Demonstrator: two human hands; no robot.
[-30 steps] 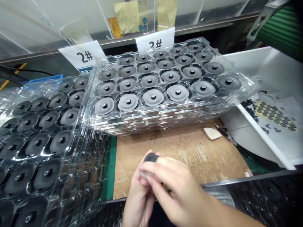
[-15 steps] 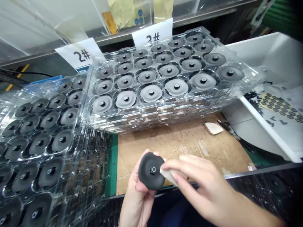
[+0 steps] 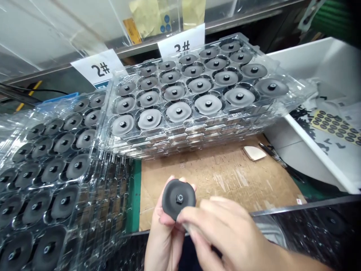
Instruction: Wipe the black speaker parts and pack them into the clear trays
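Note:
A round black disc (image 3: 172, 199) with a small metal-topped hub faces up at the lower middle. My left hand (image 3: 166, 229) holds it from below, fingertips showing around its far edge. My right hand (image 3: 225, 229) is closed at the disc's near right edge, pinching a pale flat piece (image 3: 187, 227) that is mostly hidden and blurred. Beyond the hands, a stack of clear trays (image 3: 180, 131) carries rows of similar discs. More such discs sit in another clear tray stack (image 3: 93, 180) on the left.
A brown board (image 3: 197, 173) lies beyond my hands, with a whitish wedge-shaped pad (image 3: 254, 153) and a dark-handled tool (image 3: 269, 150). At right, a white bin (image 3: 318, 154) holds a yellow sticker sheet (image 3: 335, 126) and black scraps. Paper signs (image 3: 98, 67) stand behind the trays.
My right hand has moved left and down, from beside the hub to the disc's near edge. The disc has shifted slightly up and left, and the pale piece is now mostly covered.

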